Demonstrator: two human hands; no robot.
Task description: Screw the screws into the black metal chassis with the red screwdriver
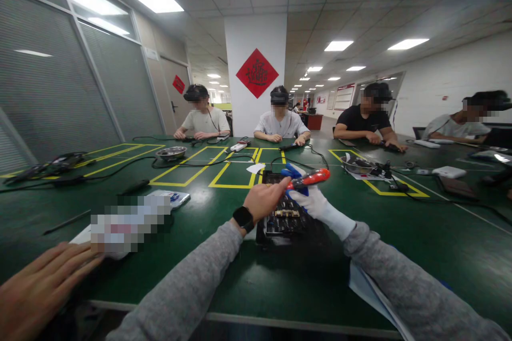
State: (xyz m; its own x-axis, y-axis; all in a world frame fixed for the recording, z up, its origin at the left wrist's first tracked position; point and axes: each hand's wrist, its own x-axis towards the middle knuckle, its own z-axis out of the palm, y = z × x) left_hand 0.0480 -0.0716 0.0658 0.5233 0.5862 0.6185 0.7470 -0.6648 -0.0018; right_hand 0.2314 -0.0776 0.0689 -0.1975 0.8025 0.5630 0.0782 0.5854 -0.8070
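Okay, so: glossy dark green surface (248,287) with yellow tape outlines (162,184) across the middle of the frame. Right around center, a chunky rounded tool handle (310,178) in shiny red with darker patches, angled up to the right over a black tray (283,218) full of small metallic bits.

Left hand (266,200) bare, fingers straight and close together, tips right at the tool handle's left end. Black square watch (243,218) on the wrist, fuzzy grey knit sleeve (192,282) below. Right hand (314,201) in a white fabric glove with smooth blue fingertips, fingers parted around that same end of the handle. Pretty blurry and overlapped there, so can't tell how tight the grip is on either side.

Over at lower left, another person's hand (50,282), flat with fingers together, at the edge of a pixelated plastic pack (132,221). Just above, a thin dark rod (67,222). Further back, left of center, a round shiny metal bowl (171,153), plus a smooth white paper scrap (255,168) just above the tray.
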